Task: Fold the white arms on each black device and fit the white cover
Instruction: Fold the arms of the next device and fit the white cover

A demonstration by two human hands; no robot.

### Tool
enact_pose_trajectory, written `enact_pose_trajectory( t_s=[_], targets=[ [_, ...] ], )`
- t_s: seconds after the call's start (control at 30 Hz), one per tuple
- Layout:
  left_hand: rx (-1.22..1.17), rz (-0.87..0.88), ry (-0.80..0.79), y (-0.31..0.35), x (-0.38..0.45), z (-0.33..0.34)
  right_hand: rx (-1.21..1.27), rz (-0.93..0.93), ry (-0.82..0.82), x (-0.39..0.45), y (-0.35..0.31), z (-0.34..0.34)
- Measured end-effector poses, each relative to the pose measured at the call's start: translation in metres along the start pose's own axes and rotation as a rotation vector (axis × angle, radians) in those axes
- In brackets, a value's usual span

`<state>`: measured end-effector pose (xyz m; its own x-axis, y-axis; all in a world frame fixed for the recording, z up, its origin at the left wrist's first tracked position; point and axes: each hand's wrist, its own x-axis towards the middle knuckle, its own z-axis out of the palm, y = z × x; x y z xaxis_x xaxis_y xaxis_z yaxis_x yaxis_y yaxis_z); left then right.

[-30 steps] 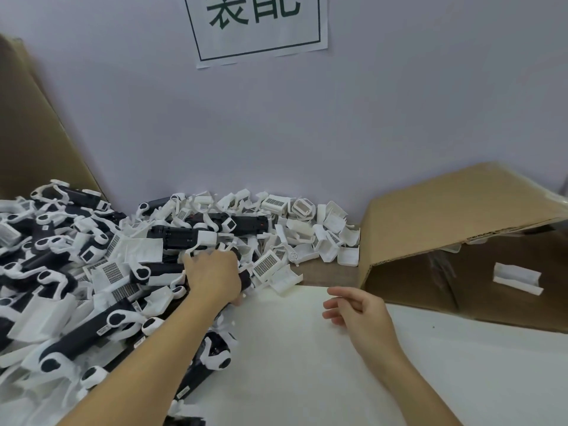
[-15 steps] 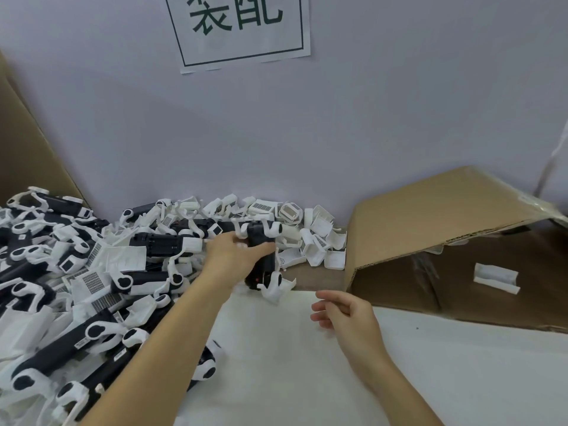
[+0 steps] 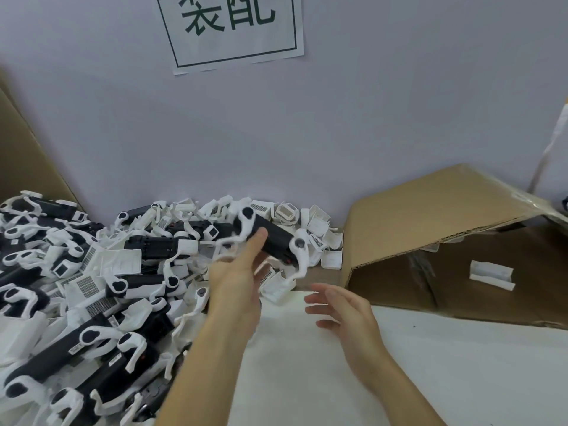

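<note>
The left hand (image 3: 242, 272) grips a black device (image 3: 270, 238) above the heap of devices (image 3: 76, 302), its white arms (image 3: 299, 259) unfolded. The right hand (image 3: 344, 312) hovers with fingers spread, holding nothing. In the tipped cardboard box (image 3: 430, 216) lies one white cover (image 3: 491, 275)

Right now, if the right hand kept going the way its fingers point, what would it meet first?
Probably the black device held up by the left hand. The right hand, open, points up-left toward its lower white arm; depth is uncertain.
</note>
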<state>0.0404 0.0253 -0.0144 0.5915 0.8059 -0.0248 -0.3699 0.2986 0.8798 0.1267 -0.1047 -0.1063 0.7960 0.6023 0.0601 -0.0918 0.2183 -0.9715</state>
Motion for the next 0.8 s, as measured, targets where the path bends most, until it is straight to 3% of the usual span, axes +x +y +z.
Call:
enact_pose_trajectory(
  t_s=[0.13,0.2,0.3,0.5,0.6,0.7,0.8],
  targets=[
    [-0.122,-0.227,-0.104,-0.039,-0.012,0.003,0.147,0.034,-0.103,0.000,-0.002,-0.002],
    [-0.067,-0.231,-0.061,-0.060,-0.011,0.001,0.166,0.001,-0.168,0.001,-0.002,-0.003],
    [0.034,-0.201,-0.011,-0.082,-0.008,-0.002,-0.025,-0.110,-0.225,-0.001,0.000,0.000],
    [0.257,-0.086,-0.090,-0.095,0.000,-0.008,-0.301,-0.384,0.063,0.000,0.007,0.005],
    [0.272,-0.037,-0.150,-0.096,-0.002,-0.007,-0.480,-0.510,0.073,0.000,0.012,0.006],
    [0.203,-0.032,-0.102,-0.098,-0.001,-0.007,-0.649,-0.510,0.024,0.000,0.018,0.009],
    [0.131,-0.016,-0.118,-0.097,0.000,-0.007,-0.633,-0.442,0.090,-0.001,0.020,0.010]
  ],
)
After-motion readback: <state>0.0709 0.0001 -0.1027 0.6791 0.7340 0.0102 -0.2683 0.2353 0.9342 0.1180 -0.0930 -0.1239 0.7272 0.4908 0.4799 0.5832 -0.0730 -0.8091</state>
